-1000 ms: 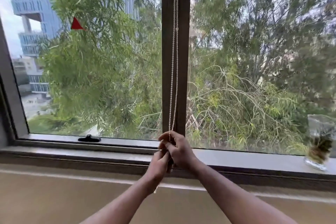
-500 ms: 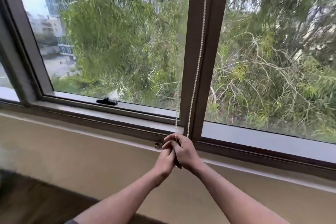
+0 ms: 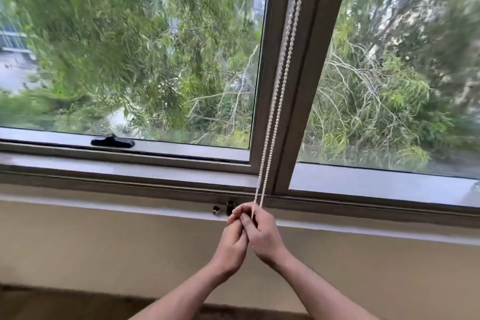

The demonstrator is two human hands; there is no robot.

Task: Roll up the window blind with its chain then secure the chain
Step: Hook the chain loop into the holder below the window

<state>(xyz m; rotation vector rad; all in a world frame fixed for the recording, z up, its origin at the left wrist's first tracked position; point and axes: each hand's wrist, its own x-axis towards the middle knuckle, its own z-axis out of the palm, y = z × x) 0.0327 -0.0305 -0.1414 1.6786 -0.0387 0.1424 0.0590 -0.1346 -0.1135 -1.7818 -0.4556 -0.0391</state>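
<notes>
A white bead chain [image 3: 280, 78] runs in two strands down the brown upright of the window frame [image 3: 309, 65] to my hands. My right hand [image 3: 262, 235] is closed on the chain's lower end just below the sill. Pressed against it from the left, my left hand [image 3: 231, 247] has its fingers curled at the same spot; the chain's loop is hidden between the hands. Two small dark fittings [image 3: 223, 208] sit on the sill edge just left of my fingers. The blind itself is out of view above.
A black window latch [image 3: 113, 142] lies on the left pane's lower frame. A beige wall [image 3: 104, 249] runs under the sill. Trees fill both panes. A strip of dark floor shows at the bottom left.
The view has tilted down and to the side, so the upright now leans. My hands stay together on the chain's end, now below the sill beside the dark fittings.
</notes>
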